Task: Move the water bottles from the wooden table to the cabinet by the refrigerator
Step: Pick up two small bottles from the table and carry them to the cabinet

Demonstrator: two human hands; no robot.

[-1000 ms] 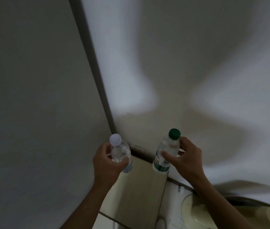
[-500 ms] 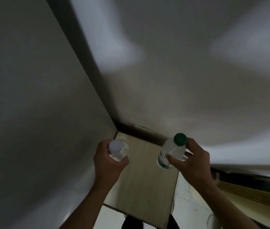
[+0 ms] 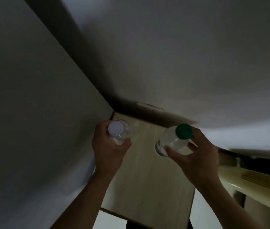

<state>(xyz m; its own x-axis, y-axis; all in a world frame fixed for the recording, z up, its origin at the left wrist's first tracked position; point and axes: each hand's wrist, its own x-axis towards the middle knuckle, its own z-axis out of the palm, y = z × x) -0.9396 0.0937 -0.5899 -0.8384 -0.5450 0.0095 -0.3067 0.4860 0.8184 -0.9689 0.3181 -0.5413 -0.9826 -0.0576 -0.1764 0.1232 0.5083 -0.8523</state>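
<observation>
My left hand [image 3: 108, 150] grips a clear water bottle with a white cap [image 3: 120, 132], held upright over the far left corner of a light wooden cabinet top [image 3: 147, 179]. My right hand [image 3: 195, 158] grips a second clear bottle with a green cap [image 3: 173, 139], tilted slightly, above the cabinet top's right side. Whether either bottle's base touches the surface is hidden by the steep view from above.
A tall grey-white refrigerator side [image 3: 31, 113] rises directly left of the cabinet. A white wall [image 3: 180, 55] with a small wall plate [image 3: 149, 106] stands behind it. A cream-coloured appliance [image 3: 254, 182] sits to the right. The room is dim.
The view has tilted down, so more of the cabinet top shows. Both hands with their bottles have come lower over the cabinet top.
</observation>
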